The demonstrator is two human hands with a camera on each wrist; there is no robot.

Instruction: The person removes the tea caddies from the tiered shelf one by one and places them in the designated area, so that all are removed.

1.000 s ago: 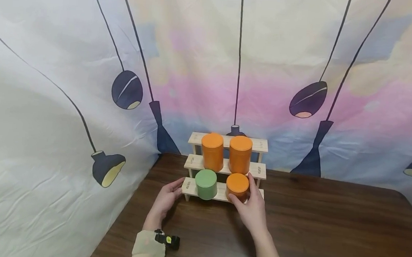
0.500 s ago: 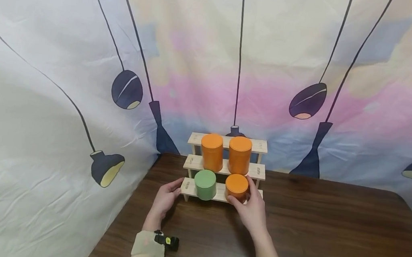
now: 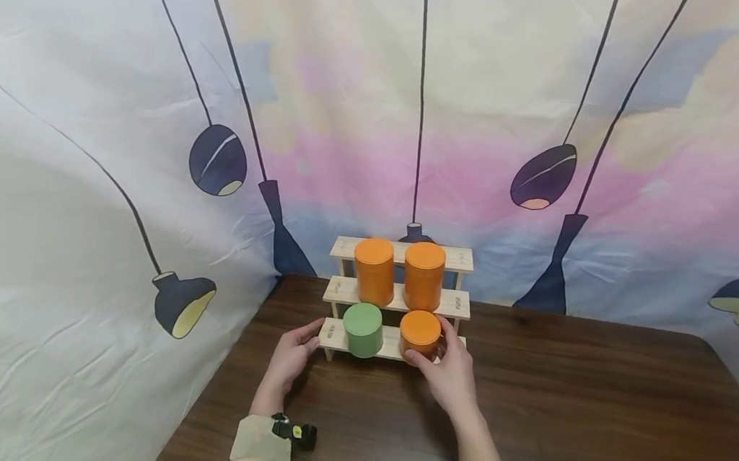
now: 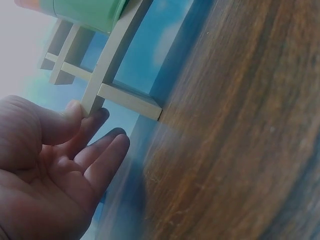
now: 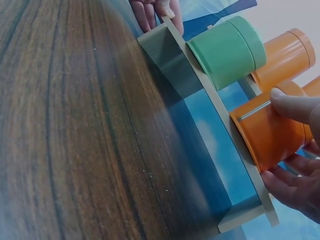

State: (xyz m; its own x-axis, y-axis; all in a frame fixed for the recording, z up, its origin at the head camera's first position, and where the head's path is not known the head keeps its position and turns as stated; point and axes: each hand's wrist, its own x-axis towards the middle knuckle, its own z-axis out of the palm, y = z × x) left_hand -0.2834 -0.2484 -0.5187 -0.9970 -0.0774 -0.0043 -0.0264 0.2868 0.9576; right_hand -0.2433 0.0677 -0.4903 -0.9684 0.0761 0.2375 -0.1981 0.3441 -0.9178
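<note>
A three-tier wooden stand (image 3: 397, 296) holds several round canisters. On its lowest tier sit a short green canister (image 3: 364, 331) at left and a short orange canister (image 3: 419, 333) at right. My right hand (image 3: 450, 371) holds the short orange canister, thumb on its front and fingers around its right side; in the right wrist view its base meets the shelf board. At the other end, my left hand (image 4: 55, 160) pinches the lowest board's tip between thumb and forefinger, the other fingers spread below. Two tall orange canisters (image 3: 375, 274) stand side by side on the middle tier.
The stand is on a dark brown wooden table (image 3: 558, 404), near its back left corner. A fabric backdrop (image 3: 482, 123) with printed lamps hangs behind and along the left side. A wrist camera (image 3: 301, 435) is strapped on the left sleeve.
The whole head view has shifted slightly to the left. Both hands keep their places on the stand and the short orange canister.
</note>
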